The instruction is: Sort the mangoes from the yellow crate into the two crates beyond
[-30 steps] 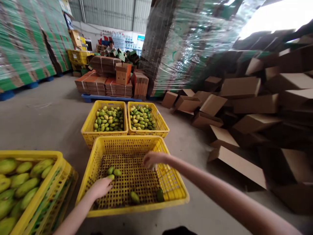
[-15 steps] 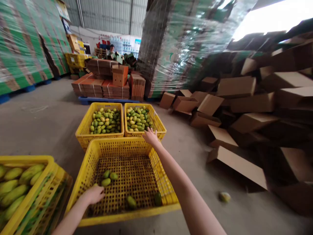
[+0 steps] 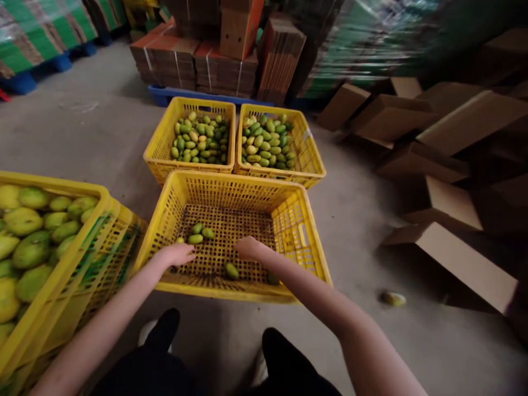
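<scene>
My left hand (image 3: 179, 254) is inside the near yellow plastic crate (image 3: 243, 294), over its left side. Its fingers reach to the right, slightly apart, with nothing visible in them. Just beyond them several green mangoes (image 3: 195, 238) lie in a small cluster on the perforated crate floor. My right hand (image 3: 249, 248) hangs over the middle of the same crate, bent downward; its fingertips are hidden. A single mango (image 3: 231, 270) lies below and left of it. Another, darker mango (image 3: 273, 278) sits by the near wall, partly behind my right forearm.
Two yellow crates of mangoes (image 3: 149, 159) (image 3: 320, 171) stand against the far side. A fuller crate (image 3: 108, 203) is at left. Cardboard boxes (image 3: 466, 264) litter the right, near a loose mango (image 3: 394, 298). Flattened cartons (image 3: 173, 58) lie on a blue pallet (image 3: 159, 96).
My right hand has come down from the crate's far right corner to over its middle. My left hand stays near the mango cluster, its fingers now straighter. The view has tilted downward.
</scene>
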Demonstrator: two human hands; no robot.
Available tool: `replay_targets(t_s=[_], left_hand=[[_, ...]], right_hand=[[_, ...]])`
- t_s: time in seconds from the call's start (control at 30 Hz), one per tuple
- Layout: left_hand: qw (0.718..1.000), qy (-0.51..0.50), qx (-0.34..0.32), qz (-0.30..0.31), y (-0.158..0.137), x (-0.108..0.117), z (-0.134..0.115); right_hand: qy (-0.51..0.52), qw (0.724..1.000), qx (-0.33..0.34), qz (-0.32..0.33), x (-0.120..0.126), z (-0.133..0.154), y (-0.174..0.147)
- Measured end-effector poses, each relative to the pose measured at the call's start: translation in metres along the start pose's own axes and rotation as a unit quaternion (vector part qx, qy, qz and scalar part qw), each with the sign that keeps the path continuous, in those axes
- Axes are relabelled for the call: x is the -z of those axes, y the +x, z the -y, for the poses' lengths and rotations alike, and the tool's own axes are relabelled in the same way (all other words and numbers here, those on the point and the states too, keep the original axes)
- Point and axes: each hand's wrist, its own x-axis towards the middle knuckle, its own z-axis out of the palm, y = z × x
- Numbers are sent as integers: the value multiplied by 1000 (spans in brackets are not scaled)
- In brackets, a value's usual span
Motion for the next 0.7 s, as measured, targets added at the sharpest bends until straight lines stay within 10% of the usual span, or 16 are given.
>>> replay_targets(t_s=[0.13,0.3,0.7], left_hand=[[1000,9,8,-16,2,1,3],[999,30,10,-26,4,2,5],[995,98,5,27,-13,15,-18]], right_hand=[[98,992,20,-75,-29,30,54],[-22,996,78,-34,-45,59,94],[-266,962,53,28,-55,51,97]])
